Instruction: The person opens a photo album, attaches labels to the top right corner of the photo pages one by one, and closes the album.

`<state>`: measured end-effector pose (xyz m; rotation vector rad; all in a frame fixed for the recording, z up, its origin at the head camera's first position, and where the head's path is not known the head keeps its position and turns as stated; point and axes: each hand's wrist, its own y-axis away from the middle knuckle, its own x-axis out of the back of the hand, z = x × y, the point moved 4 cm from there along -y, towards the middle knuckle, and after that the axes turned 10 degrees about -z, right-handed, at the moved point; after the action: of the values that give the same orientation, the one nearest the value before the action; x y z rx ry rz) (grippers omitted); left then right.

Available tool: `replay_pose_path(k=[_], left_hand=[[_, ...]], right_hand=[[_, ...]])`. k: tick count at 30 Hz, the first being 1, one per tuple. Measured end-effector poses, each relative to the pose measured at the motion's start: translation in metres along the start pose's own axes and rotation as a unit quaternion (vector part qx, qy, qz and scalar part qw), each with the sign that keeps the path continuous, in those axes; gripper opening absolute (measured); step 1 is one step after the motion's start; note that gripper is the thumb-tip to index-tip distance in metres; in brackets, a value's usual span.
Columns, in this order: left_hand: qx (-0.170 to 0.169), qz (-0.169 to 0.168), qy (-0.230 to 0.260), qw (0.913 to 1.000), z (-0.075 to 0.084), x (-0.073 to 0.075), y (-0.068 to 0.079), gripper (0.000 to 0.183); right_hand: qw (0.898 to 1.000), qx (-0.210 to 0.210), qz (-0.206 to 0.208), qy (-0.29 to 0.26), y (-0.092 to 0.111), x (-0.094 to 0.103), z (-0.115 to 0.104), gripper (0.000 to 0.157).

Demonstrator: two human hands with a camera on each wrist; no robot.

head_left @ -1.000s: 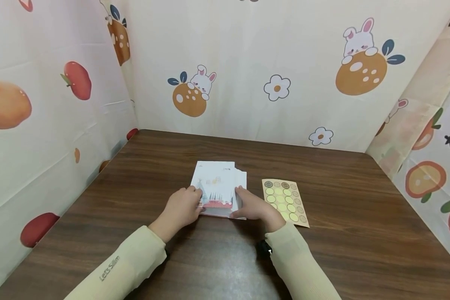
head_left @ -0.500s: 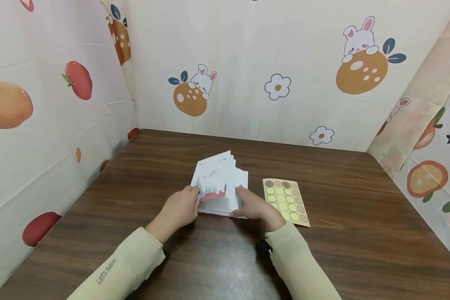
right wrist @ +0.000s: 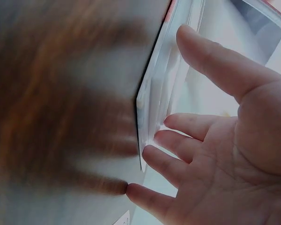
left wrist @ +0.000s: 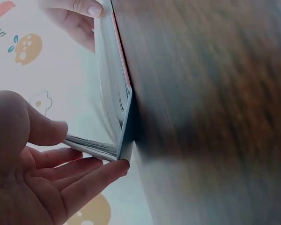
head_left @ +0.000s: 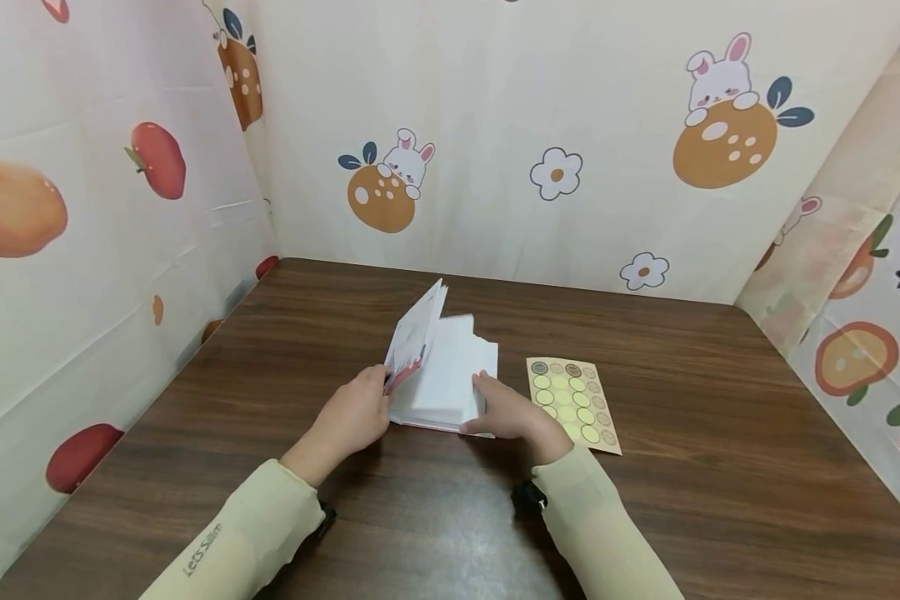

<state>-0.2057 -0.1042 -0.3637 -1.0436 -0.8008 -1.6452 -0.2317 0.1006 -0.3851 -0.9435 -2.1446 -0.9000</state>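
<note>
A white notebook (head_left: 444,367) lies partly open on the table, with its illustrated front cover (head_left: 412,329) and a bundle of pages tilted up to the left. My left hand (head_left: 351,414) pinches that raised part at its near left corner. In the left wrist view, the thumb (left wrist: 49,131) presses on the page edges while the fingers spread behind the cover. Blank white pages with stepped edges show on the right side. There my right hand (head_left: 508,410) rests against the edge, its fingers (right wrist: 171,164) mostly straight, fingertips at the page edges in the right wrist view.
A tan sheet of round stickers (head_left: 574,400), many of them yellow, lies just right of my right hand. The dark wood table (head_left: 682,467) reaches back to a patterned curtain (head_left: 480,200). More curtain hangs at both sides.
The cover and a bundle of pages have swung up to the left from lying flat, baring blank pages. My left hand has moved slightly left with them; the right hand has stayed in place.
</note>
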Motion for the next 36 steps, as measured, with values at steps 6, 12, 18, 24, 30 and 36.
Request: replay_pose_path(k=[6, 12, 18, 24, 30, 36], left_hand=[[-0.016, 0.011, -0.003, 0.9998, -0.001, 0.0, 0.003, 0.036], [-0.012, 0.025, 0.06, 0.9978, -0.008, 0.003, 0.003, 0.036], [-0.001, 0.039, 0.146, 0.9885, -0.02, 0.007, 0.004, 0.041], [0.015, 0.056, 0.239, 0.9693, -0.029, 0.01, 0.006, 0.045], [0.058, 0.044, 0.364, 0.9287, -0.034, 0.006, 0.005, 0.047], [0.091, 0.035, 0.479, 0.8722, -0.038, 0.002, 0.003, 0.046]], right_hand=[[1.0, -0.006, -0.002, 0.0, -0.001, 0.0, -0.001, 0.084], [1.0, -0.006, -0.001, 0.0, -0.002, -0.001, 0.0, 0.085], [1.0, -0.011, -0.002, -0.001, -0.004, -0.002, 0.003, 0.086], [1.0, -0.01, -0.002, -0.003, -0.003, -0.001, 0.003, 0.086], [1.0, -0.013, -0.004, -0.011, -0.002, -0.001, 0.003, 0.086], [1.0, -0.015, -0.006, -0.013, -0.002, -0.001, 0.003, 0.086]])
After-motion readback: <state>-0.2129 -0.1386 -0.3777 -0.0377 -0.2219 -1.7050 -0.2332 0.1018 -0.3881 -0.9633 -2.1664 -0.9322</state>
